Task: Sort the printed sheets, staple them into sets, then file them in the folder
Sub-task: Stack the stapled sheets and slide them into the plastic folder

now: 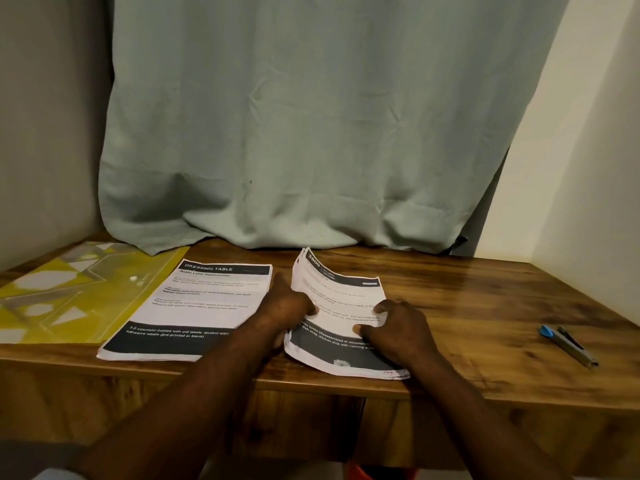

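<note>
Desk (467,289) wooden, sheets (194,306) atop; grey-green curtain (311,133) behind.

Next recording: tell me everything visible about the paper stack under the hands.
The stack of printed sheets is white paper with dark header and footer bands and blurred text. It lies skewed on the wooden table, its near corner by the front edge, its left edge lifted and fanned. The left hand holds that lifted edge, thumb on top; the right hand rests fingertips on its right side.
</note>
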